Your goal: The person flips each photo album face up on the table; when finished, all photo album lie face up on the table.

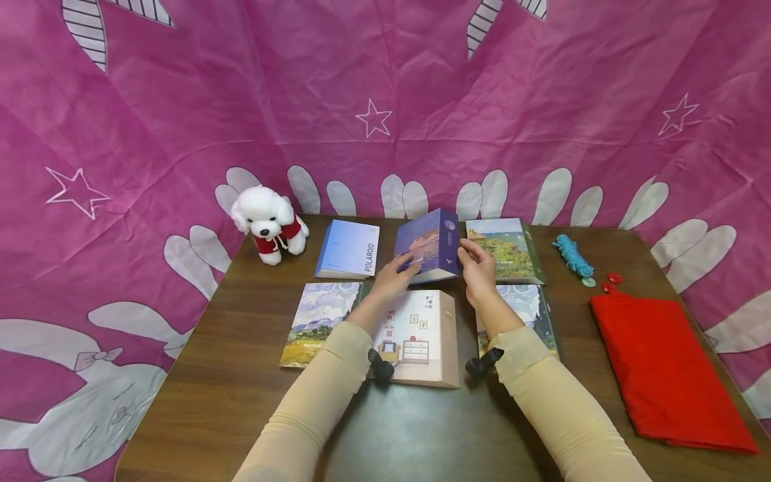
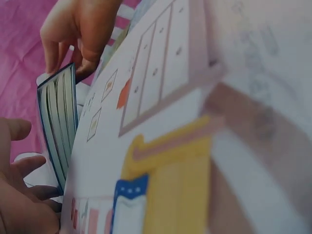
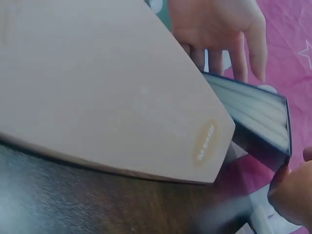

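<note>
A purple-blue photo album [image 1: 424, 235] with a dark spine leans at a tilt at the back middle, its page edges [image 2: 57, 114] facing me in the left wrist view. My right hand [image 1: 480, 269] pinches the spine side near its lower corner, thumb and fingers on either side. On the cover's lower left lie the fairly straight fingers of my left hand [image 1: 391, 281]; they touch it without curling round it. Just in front lies a cream album [image 1: 421, 335] with a drawn room, partly hidden by the left forearm. Its pale spine [image 3: 117, 97] fills much of the right wrist view.
Around these lie a blue POLAROID album [image 1: 349, 246], a garden-picture album [image 1: 502, 249] and two landscape albums [image 1: 322, 314] [image 1: 521, 304]. A white toy dog [image 1: 268, 221] stands back left. At right are blue cord [image 1: 573, 256], small discs [image 1: 614, 278] and red cloth [image 1: 668, 368].
</note>
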### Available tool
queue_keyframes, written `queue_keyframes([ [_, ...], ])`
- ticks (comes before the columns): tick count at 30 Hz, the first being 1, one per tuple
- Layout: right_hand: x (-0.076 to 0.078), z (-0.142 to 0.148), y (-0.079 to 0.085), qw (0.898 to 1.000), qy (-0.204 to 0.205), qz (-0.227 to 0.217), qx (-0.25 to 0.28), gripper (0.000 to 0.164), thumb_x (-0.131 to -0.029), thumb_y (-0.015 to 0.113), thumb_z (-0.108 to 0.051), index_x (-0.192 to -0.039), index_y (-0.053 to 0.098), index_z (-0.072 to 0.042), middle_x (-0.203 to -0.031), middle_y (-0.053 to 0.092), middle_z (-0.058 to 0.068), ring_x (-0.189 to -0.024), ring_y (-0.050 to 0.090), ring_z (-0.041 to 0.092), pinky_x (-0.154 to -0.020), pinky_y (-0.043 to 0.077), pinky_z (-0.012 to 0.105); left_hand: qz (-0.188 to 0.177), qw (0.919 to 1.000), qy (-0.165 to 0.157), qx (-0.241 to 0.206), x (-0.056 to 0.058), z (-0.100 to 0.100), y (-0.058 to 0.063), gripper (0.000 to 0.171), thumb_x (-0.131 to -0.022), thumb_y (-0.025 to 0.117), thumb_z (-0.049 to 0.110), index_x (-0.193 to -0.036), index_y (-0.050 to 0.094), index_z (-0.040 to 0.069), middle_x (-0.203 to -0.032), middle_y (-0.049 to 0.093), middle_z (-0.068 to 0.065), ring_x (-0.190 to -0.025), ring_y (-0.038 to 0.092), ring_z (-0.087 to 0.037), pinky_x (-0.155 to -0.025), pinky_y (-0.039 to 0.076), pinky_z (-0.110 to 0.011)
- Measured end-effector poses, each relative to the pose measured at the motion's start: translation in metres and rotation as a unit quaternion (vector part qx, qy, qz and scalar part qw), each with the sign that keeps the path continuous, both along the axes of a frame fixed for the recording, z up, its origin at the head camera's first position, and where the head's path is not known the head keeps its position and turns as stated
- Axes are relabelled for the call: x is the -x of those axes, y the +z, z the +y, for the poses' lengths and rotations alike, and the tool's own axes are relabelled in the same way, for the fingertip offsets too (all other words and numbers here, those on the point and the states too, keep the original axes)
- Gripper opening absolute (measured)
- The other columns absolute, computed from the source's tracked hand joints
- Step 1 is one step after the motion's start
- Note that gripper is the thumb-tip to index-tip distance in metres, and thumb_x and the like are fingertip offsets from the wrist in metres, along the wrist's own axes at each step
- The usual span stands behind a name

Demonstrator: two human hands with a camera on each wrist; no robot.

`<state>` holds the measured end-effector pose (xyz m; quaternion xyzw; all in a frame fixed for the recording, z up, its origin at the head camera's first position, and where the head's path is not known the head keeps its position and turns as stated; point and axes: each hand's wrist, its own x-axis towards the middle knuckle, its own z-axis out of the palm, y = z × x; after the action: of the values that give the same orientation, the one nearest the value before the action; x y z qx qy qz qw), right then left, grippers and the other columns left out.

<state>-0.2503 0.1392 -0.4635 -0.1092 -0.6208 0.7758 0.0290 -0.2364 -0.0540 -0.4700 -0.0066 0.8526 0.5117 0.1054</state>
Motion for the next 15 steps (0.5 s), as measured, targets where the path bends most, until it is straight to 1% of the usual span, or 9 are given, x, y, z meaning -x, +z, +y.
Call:
queue_keyframes([
  [3, 0.002, 0.003, 0.002, 1.0, -0.017, -0.009, 0.023, 0.039, -0.103, 0.055, -0.003, -0.141, 0.055, 0.003, -0.115, 0.058, 0.002, -0.09, 0.057, 0.008, -0.077, 0.051, 0.016, 0.016, 0.9998, -0.009, 0.013, 0.0, 0.003, 0.0, 0.056, -0.101, 0.052, 0.051, -0.153, 0.047, 0.03, -0.162, 0.035, -0.008, -0.15, 0.027, -0.037, -0.121, 0.02, -0.058],
  [6, 0.005, 0.007, 0.005, 0.997, -0.02, -0.02, 0.073, 0.041, -0.103, 0.055, -0.002, -0.143, 0.052, 0.006, -0.102, 0.06, -0.003, -0.083, 0.06, 0.005, -0.072, 0.052, 0.015, 0.034, 0.9992, -0.017, 0.011, 0.001, 0.008, -0.001, 0.055, -0.102, 0.051, 0.053, -0.152, 0.049, 0.03, -0.158, 0.042, -0.008, -0.147, 0.034, -0.036, -0.12, 0.025, -0.054],
  [8, 0.006, 0.009, 0.008, 0.994, -0.02, -0.021, 0.109, 0.041, -0.103, 0.055, -0.002, -0.143, 0.051, 0.007, -0.098, 0.062, -0.004, -0.079, 0.062, 0.006, -0.07, 0.054, 0.016, 0.043, 0.9989, -0.019, -0.005, 0.001, 0.011, -0.001, 0.054, -0.102, 0.051, 0.054, -0.151, 0.05, 0.031, -0.157, 0.044, -0.008, -0.146, 0.036, -0.035, -0.12, 0.026, -0.052],
  [10, 0.006, 0.009, 0.012, 0.991, -0.016, -0.014, 0.133, 0.042, -0.103, 0.056, -0.003, -0.143, 0.05, 0.007, -0.1, 0.063, -0.005, -0.078, 0.064, 0.006, -0.069, 0.054, 0.017, 0.052, 0.998, -0.017, -0.032, 0.0, 0.015, -0.001, 0.054, -0.102, 0.052, 0.054, -0.15, 0.052, 0.031, -0.156, 0.046, -0.008, -0.145, 0.038, -0.034, -0.12, 0.027, -0.051],
  [15, 0.004, 0.008, 0.026, 0.99, -0.011, 0.011, 0.14, 0.038, -0.103, 0.057, -0.007, -0.14, 0.053, 0.004, -0.094, 0.066, -0.007, -0.076, 0.062, 0.006, -0.066, 0.052, 0.017, 0.064, 0.9947, -0.022, -0.078, -0.003, 0.025, 0.003, 0.057, -0.101, 0.051, 0.056, -0.151, 0.051, 0.028, -0.156, 0.046, -0.007, -0.146, 0.038, -0.031, -0.121, 0.027, -0.047],
])
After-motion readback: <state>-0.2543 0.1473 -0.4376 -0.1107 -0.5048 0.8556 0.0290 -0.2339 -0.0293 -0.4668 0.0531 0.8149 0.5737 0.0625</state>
